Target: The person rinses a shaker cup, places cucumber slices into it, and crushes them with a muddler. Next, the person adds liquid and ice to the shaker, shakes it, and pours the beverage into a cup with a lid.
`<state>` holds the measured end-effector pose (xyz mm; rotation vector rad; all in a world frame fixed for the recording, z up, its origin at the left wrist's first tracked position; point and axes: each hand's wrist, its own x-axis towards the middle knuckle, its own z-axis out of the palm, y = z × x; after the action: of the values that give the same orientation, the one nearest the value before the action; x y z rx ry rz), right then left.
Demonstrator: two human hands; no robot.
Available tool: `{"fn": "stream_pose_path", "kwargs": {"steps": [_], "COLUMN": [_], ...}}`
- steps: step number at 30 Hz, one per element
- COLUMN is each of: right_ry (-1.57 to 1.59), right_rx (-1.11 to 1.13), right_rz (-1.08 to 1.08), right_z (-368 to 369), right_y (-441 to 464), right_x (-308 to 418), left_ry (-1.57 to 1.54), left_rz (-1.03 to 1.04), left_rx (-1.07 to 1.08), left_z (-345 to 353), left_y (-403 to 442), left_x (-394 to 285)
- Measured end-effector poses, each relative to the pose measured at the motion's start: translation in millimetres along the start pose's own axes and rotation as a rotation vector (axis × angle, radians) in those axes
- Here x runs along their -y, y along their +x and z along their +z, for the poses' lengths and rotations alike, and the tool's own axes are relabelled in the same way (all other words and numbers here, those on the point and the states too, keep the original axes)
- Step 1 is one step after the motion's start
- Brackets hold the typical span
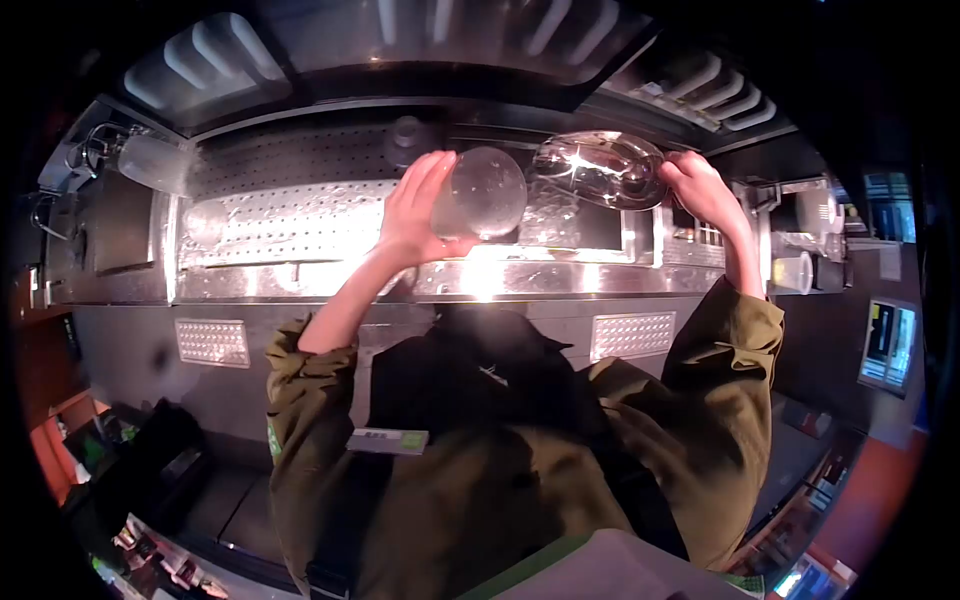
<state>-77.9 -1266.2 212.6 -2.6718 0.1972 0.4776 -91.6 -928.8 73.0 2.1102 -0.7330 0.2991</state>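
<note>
My left hand is wrapped round the side of a clear, round plastic cup, seen from above over the steel counter. My right hand is closed at the right end of a shiny metal scoop. The scoop's oval body extends left towards the cup, with a gap between the two. Whatever lies in the scoop is hard to make out through the glare. Below the scoop and cup is an open bin with a glittering, lumpy surface, perhaps ice.
A perforated steel drain tray spans the counter to the left. A small clear vessel stands behind my left hand. A translucent jug is at the far left. White containers stand at the far right.
</note>
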Motion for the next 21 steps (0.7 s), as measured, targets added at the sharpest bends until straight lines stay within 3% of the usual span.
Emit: {"fn": "stream_pose_path", "kwargs": {"steps": [3,5,6,8,10,13,14,15,17,19,21], "right_ry": [-0.303,-0.446,-0.540,-0.757,-0.508,-0.171,-0.059,0.047,0.230,0.363,0.430], "right_rx": [-0.089,0.155,0.119,-0.067,-0.127,-0.225,-0.266,-0.305,-0.365,-0.384,-0.382], "right_rz": [-0.173,-0.112,-0.317,-0.328,-0.314,-0.323,-0.331,-0.347,-0.385,-0.388,-0.328], "right_z": [77.5,148.6,172.9,262.6,282.5,260.8,246.4,232.4,205.8,185.3,175.7], "right_y": [40.2,74.4,72.6,104.9,109.5,110.7,101.5,86.4,39.0,-20.7,-86.3], "right_x": [-35.4,-29.7,-19.7,-38.0,-27.8,-36.9,-53.6,-73.3,-125.9,-193.4,-274.2], "left_ry": [-0.098,-0.199,-0.212,-0.237,-0.288,-0.479,-0.776,-0.733,-0.933,-0.892,-0.788], "left_rz": [0.165,0.045,0.044,0.027,0.139,0.011,-0.023,0.100,0.105,0.213,0.191], "left_rx": [-0.102,-0.084,-0.101,-0.100,-0.090,-0.025,-0.036,0.047,0.224,0.400,0.533], "left_z": [-11.1,-14.3,-13.0,-3.8,18.6,55.0,76.8,94.7,136.9,180.5,228.2], "left_y": [-19.5,-28.0,-28.4,-27.9,-47.2,-39.6,-36.7,-27.4,-16.7,4.0,19.5], "left_x": [-2.5,-19.7,-30.4,-54.8,-48.7,-89.1,-110.6,-122.3,-153.3,-196.6,-274.1]}}
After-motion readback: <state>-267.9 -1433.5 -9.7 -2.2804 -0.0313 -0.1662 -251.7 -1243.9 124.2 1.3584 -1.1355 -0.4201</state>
